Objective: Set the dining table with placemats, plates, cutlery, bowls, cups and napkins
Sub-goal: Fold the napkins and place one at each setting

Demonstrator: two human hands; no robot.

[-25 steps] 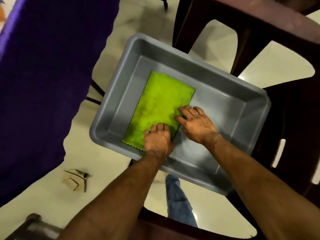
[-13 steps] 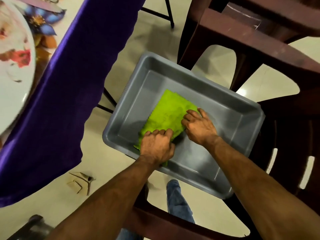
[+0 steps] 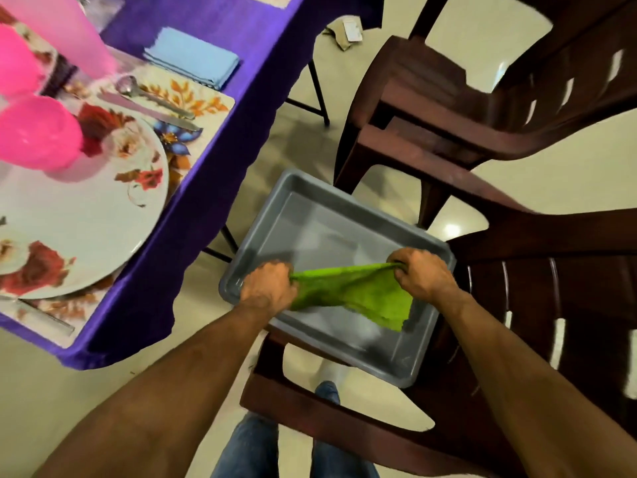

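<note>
Over grey tub (image 3: 406, 369), left hand (image 3: 267, 288) and right hand (image 3: 418, 274) each grip green napkin (image 3: 358, 293); lift it taut, clearing rim.

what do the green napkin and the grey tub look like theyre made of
Green napkin: soft cloth, likely microfibre, matte; it sags and bunches between the left hand and right hand. Grey tub: apparently moulded plastic, smooth and slightly glossy, with rounded corners and soft reflections.
</note>
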